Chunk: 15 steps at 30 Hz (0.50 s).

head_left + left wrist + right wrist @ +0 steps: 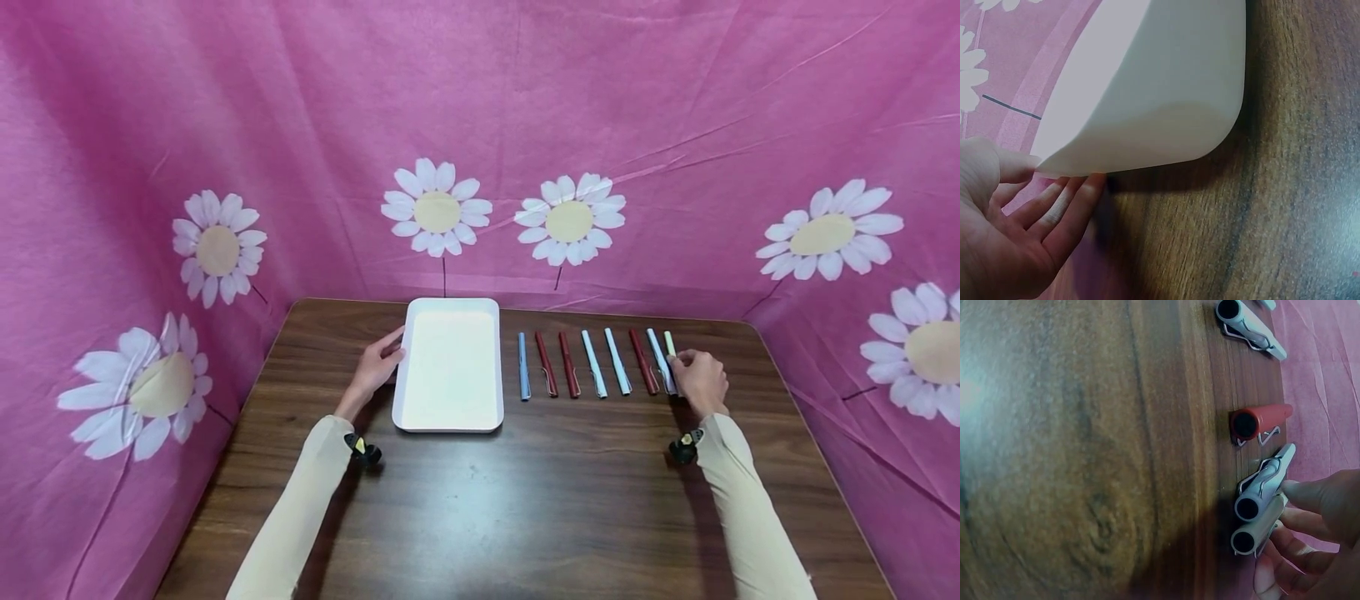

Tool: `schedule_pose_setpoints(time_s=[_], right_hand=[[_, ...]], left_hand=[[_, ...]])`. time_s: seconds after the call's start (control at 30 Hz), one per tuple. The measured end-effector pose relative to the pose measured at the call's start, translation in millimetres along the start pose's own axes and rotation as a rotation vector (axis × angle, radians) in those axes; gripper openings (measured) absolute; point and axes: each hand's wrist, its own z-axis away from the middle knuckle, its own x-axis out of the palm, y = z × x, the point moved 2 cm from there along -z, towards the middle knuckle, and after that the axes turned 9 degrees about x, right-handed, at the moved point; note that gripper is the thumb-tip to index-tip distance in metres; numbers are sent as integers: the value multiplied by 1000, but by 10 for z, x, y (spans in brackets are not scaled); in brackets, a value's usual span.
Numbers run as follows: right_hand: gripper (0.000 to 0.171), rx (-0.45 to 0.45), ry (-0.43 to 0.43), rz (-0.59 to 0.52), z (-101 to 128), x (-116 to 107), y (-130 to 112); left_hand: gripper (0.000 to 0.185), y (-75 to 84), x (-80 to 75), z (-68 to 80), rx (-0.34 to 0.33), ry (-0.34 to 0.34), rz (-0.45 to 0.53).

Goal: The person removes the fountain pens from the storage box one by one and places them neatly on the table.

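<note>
At the left edge of a white tray (399, 400), my left hand (375, 367) pinches the rim. In the left wrist view the thumb lies at the tray's (1166, 119) rim and the fingertips under its side. My right hand (701, 382) holds a pale yellow-green pen (669, 340) at the right end of a row of pens. The right wrist view shows thumb and fingers around that capped pen (1252, 536). A light blue pen (657, 354) lies right against it, its clip facing up. Beside that is a dark red pen (642, 360).
Left along the row lie two light blue pens (594, 364) (618, 361), two dark red pens (546, 364) (569, 364) and a blue pen (523, 367) near the tray. The wooden table (465, 533) meets a pink flowered cloth (645, 100) behind and at both sides.
</note>
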Motion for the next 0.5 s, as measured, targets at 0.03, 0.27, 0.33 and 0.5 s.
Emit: schedule_pose_setpoints(time_s=[0.03, 0.27, 0.33, 0.5], right_hand=[[42, -1, -2, 2, 0, 3, -1], [50, -1, -5, 0, -24, 9, 25], [50, -5, 5, -7, -18, 7, 44], [45, -59, 85, -60, 37, -9, 67]], left_hand=[[52, -5, -5, 2, 1, 4, 1], [51, -24, -9, 11, 33, 32, -35], [51, -24, -3, 13, 37, 37, -59], [49, -29, 21, -8, 75, 38, -106]])
